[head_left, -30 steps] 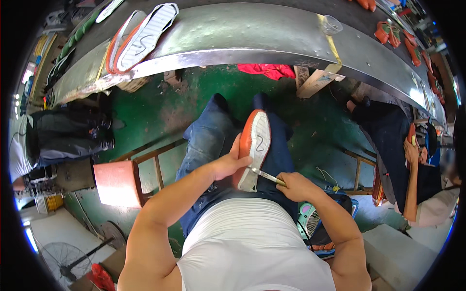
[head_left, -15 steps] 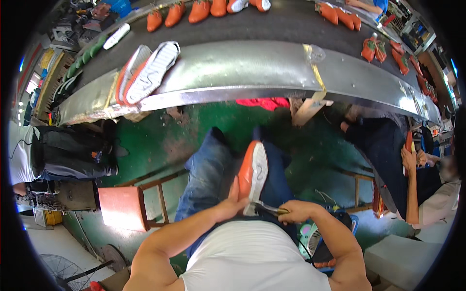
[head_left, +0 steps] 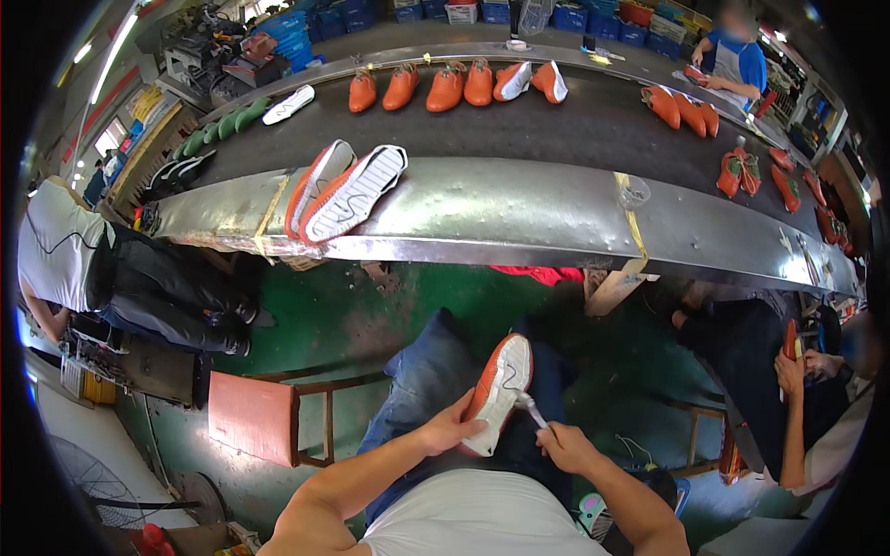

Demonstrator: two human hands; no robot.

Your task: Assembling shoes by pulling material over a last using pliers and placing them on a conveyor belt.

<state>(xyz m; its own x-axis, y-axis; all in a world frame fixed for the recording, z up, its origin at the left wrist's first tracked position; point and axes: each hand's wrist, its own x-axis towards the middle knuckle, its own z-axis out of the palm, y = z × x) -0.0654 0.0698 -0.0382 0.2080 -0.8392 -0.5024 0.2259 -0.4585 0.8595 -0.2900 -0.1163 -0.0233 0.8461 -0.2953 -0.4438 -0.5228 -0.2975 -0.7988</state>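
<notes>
An orange shoe (head_left: 508, 375) rests over my lap, its white sole turned up with a dark wavy line on it. My left hand (head_left: 451, 425) is closed round the heel end. In my right hand (head_left: 568, 448) is a small metal-headed hammer (head_left: 528, 405), gripped by the handle. The hammer's head is at the right edge of the sole; whether it touches is hard to tell. Ahead, a pair of orange shoes (head_left: 345, 199) lies on the bench's metal edge, with their white soles showing.
A long dark bench top (head_left: 519, 134) with a metal rim (head_left: 519, 199) runs across ahead, carrying several orange shoes (head_left: 445, 88) and green shoes (head_left: 222, 125). A pink-topped stool (head_left: 250, 417) stands at left. Other people work at left (head_left: 69, 241), right (head_left: 788, 380) and far right (head_left: 737, 65).
The view has tilted up, showing more of the bench's far side. The hammer has moved from the heel end to the sole's right edge, farther forward along the shoe.
</notes>
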